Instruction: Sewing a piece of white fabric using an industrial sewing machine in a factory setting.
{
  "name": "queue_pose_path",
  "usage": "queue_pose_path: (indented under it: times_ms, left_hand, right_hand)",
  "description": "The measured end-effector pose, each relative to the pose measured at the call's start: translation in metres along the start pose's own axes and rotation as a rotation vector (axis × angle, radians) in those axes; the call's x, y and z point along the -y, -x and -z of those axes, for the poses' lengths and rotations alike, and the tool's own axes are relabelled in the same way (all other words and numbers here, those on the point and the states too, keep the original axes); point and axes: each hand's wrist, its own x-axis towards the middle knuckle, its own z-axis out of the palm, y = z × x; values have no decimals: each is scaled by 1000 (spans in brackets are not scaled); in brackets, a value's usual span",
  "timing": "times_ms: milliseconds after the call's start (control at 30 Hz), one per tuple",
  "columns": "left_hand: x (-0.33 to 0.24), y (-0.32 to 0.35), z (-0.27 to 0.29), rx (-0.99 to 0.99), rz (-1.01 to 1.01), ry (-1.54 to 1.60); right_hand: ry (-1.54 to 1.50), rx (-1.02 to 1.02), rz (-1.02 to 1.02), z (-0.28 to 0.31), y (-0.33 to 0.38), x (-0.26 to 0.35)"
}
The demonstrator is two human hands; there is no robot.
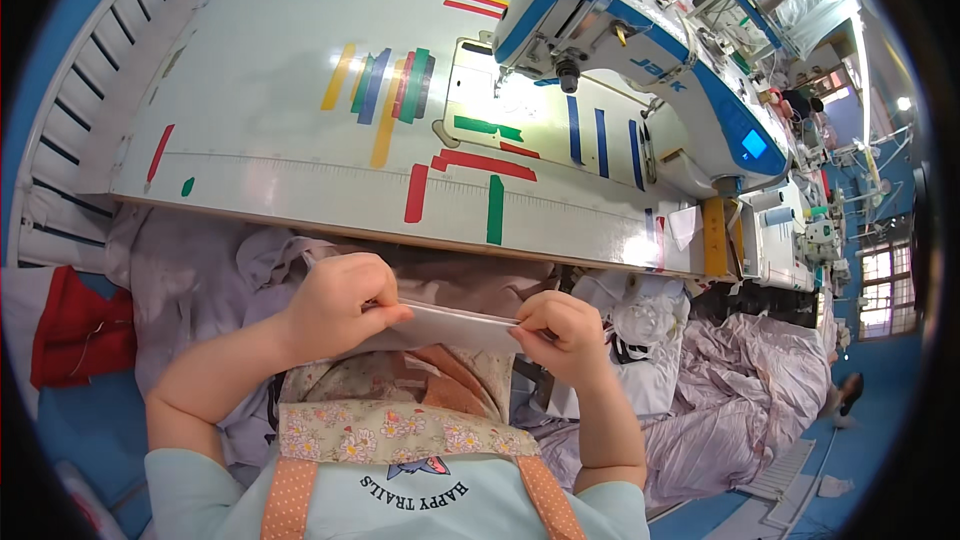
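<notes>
Between my two hands a folded edge of pale grey-lilac fabric [455,328] is stretched taut above my lap, just in front of the table edge. My left hand [345,305] pinches its left end between thumb and fingers. At the other end, my right hand [562,335] grips the same fold with curled fingers. More of the fabric hangs below the fold, over my floral apron [400,432]. The fingertips of both hands are partly hidden by the cloth and knuckles.
A white and blue sewing machine [640,35] stands on the white table [270,60], which carries coloured tape strips [385,85] and a printed ruler scale. Heaps of lilac fabric [720,390] lie at the right. A red cloth [80,325] is at the far left, beside a slatted rack [75,120].
</notes>
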Motion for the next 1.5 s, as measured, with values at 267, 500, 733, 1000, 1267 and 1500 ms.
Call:
queue_pose_path:
  times_ms: [267,500,733,1000,1267,1500]
  left_hand:
    - [-8,0,-7,-105,-15,-190]
    - [7,7,1,8,-32,-252]
    - [-120,6,68,247,-72,-38]
    - [-55,-43,39,196,258,304]
    - [-24,-44,34,120,178,13]
    - [-2,-51,21,38,245,-21]
  right_hand:
    - [153,-109,87,-11,-4,17]
    - [238,-33,36,-18,2,13]
    - [-130,-102,124,32,24,94]
    - [99,-76,5,46,-24,48]
    - [40,-93,43,38,-30,11]
    - [164,-92,122,27,-38,-8]
